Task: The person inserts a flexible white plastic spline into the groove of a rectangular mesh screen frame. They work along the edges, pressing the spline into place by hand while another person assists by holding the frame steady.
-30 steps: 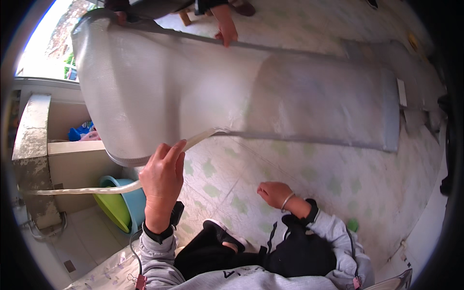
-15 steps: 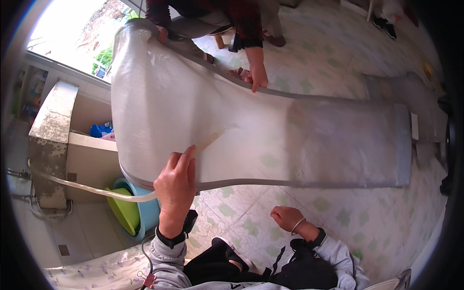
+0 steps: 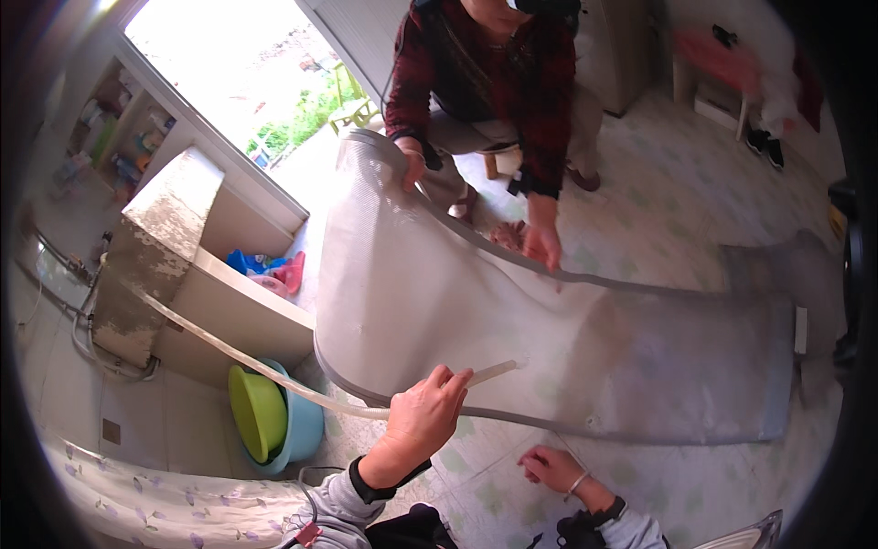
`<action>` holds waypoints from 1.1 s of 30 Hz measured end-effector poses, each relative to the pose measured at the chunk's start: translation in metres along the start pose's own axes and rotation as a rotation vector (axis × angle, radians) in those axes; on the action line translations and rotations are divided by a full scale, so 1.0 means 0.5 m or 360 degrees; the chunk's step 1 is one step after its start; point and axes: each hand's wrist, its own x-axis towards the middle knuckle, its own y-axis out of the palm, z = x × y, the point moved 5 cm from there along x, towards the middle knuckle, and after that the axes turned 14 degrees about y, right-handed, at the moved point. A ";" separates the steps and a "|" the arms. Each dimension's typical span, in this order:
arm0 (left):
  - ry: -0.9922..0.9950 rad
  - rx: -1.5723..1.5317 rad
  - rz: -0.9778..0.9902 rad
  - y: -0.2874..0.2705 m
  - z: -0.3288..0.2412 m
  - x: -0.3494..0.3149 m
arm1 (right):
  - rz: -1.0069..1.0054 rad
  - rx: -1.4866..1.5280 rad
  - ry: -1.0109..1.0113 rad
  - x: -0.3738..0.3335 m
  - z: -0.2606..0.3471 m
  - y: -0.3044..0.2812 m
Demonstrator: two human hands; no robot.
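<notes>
1. Fingers [image 3: 448, 384] of left hand [image 3: 421, 423] are curling narrow round a long pale strip [image 3: 274, 375], pinching it w/ thumb underneath; strip's short end is poking out just past the fingertips to the right, the rest is trailing off left toward the concrete sink [image 3: 155, 247].
2. Grey mesh sheet [image 3: 512, 339] is lying right above those fingers, its near edge touching or just beside the knuckles – can't tell which.
3. Right hand [image 3: 549, 468] is resting low on the tiled floor [image 3: 695, 485], fingers loosely bent, holding nothing, below the sheet's near edge & well apart from the strip.
4. Across the sheet, another person's hands [image 3: 541, 245] are gripping its far edge, one at the top corner, one midway along.
5. Green bowl [image 3: 258, 410] is sitting inside a blue basin [image 3: 302, 430], left of & below the left fingers, near the strip.
6. Flowered cloth [image 3: 165, 503] is running along bottom left.
</notes>
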 end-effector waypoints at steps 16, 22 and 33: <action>0.0289 -0.0195 -0.0019 -0.043 -0.035 0.029 | -0.0058 -0.0040 -0.0117 0.003 0.053 0.040; 0.0295 -0.0145 -0.0246 -0.058 -0.058 0.074 | -0.0110 -0.0077 -0.0048 0.002 0.008 0.038; 0.0435 -0.0218 0.0068 -0.060 -0.084 0.052 | -0.0166 -0.0155 -0.0028 -0.009 -0.018 0.027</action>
